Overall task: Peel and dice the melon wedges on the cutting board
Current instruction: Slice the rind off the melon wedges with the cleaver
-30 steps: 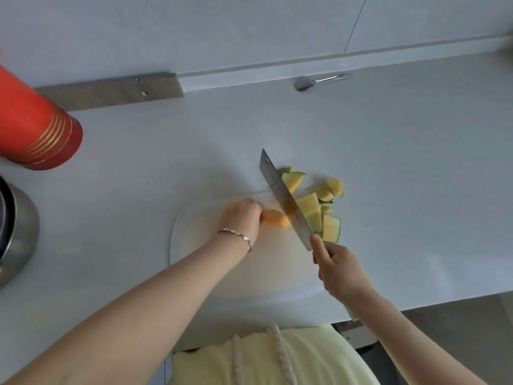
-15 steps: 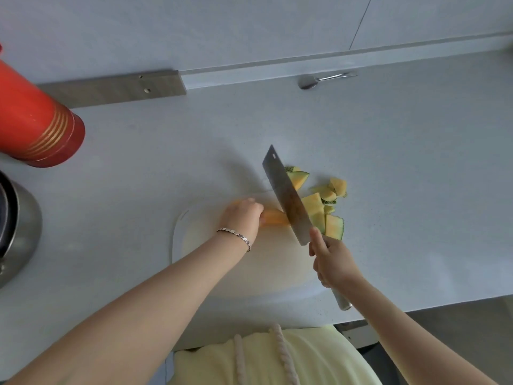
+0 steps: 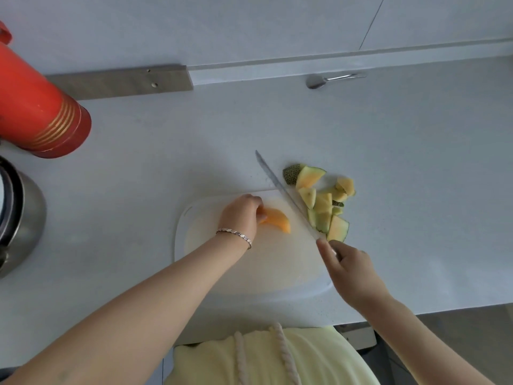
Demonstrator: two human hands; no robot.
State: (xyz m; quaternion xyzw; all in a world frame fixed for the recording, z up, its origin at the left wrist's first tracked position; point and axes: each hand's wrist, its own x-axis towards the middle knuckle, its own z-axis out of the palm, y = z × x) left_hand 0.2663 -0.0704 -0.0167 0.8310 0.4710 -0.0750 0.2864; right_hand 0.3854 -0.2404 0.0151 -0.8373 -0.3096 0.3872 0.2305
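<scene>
Pale countertop, white cutting board [image 3: 249, 273], and the left hand [image 3: 241, 218] pinches the peeled melon wedge [image 3: 276, 220] at its fingertips, soft, wet, likely slippery, while the right hand [image 3: 350, 269] is wrapped round the knife [image 3: 286, 194] just beyond it.

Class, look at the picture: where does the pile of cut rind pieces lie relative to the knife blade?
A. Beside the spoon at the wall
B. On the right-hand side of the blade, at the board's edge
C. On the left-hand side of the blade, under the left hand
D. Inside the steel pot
B: the rind pieces lie right of the knife, at the board's far right edge.
</scene>
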